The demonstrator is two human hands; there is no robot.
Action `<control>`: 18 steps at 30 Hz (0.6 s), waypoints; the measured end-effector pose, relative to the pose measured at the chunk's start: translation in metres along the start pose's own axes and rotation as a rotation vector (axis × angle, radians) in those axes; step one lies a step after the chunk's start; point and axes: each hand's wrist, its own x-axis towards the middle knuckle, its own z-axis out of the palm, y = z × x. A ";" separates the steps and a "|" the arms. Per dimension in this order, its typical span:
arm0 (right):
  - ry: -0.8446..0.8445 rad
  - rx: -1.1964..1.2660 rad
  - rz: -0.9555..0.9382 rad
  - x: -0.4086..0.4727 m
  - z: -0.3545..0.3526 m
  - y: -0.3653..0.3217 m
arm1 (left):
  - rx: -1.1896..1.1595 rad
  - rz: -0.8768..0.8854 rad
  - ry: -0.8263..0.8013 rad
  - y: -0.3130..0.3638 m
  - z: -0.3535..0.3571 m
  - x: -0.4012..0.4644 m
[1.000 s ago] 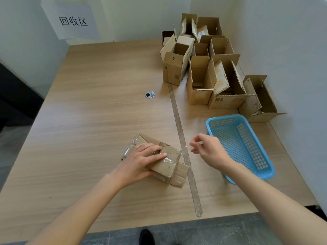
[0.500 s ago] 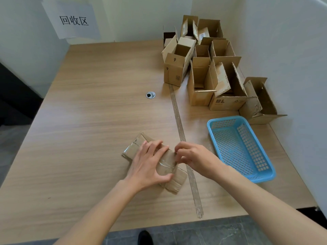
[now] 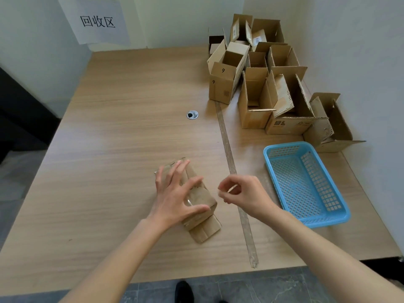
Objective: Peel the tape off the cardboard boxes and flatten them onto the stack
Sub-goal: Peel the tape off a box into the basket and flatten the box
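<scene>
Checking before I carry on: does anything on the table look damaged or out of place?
One open box in the cluster at the far right has ragged, torn flap edges. The box at the wall lies tipped on its side. Nothing looks spilled.

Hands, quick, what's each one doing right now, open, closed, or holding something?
Left hand: open, fingers spread, pressing the flattened cardboard box onto the table.
Right hand: fingers curled in a pinch beside the box; whether it holds tape cannot be told.

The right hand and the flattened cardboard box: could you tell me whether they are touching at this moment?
Apart. In the head view a strip of bare table shows between the right hand and the flattened cardboard box, which only the left hand presses.
</scene>
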 end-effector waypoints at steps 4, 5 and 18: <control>-0.071 -0.087 -0.027 0.004 0.015 -0.008 | -0.060 -0.198 0.040 0.011 0.004 -0.010; -0.088 -0.104 -0.032 0.004 0.017 -0.010 | -0.071 -0.214 0.033 0.011 0.005 -0.010; 0.039 -0.234 -0.031 -0.028 0.027 0.009 | 0.161 -0.504 0.052 0.044 0.025 0.020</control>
